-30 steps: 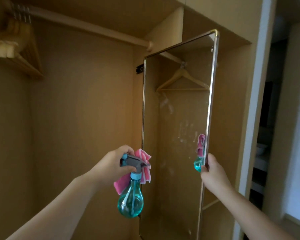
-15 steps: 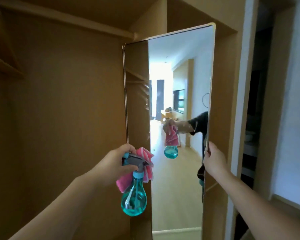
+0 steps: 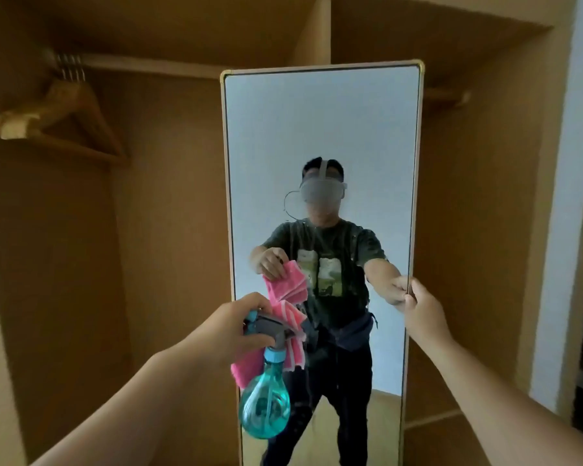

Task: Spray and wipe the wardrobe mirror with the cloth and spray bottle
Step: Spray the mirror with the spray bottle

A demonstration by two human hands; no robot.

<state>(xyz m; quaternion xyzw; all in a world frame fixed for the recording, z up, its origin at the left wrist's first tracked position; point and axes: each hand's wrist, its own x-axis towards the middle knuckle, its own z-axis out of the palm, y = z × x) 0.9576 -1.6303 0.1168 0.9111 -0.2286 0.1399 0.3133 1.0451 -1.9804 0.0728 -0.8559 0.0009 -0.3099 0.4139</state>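
The mirror [image 3: 320,122] stands square-on; the right hand [image 3: 424,314] pinches its right edge, likely to steady it for spraying. The left hand [image 3: 229,326] grips the bottle [image 3: 265,403] by the head, nozzle toward the glass near the left edge, cloth [image 3: 248,364] bunched in the same fist (both tools ready).

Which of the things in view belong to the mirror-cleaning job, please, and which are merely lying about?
For the job: mirror, its edge held by the right hand; spray bottle and pink cloth, both held in the left hand.
Just there: wooden hangers; hanging rail.
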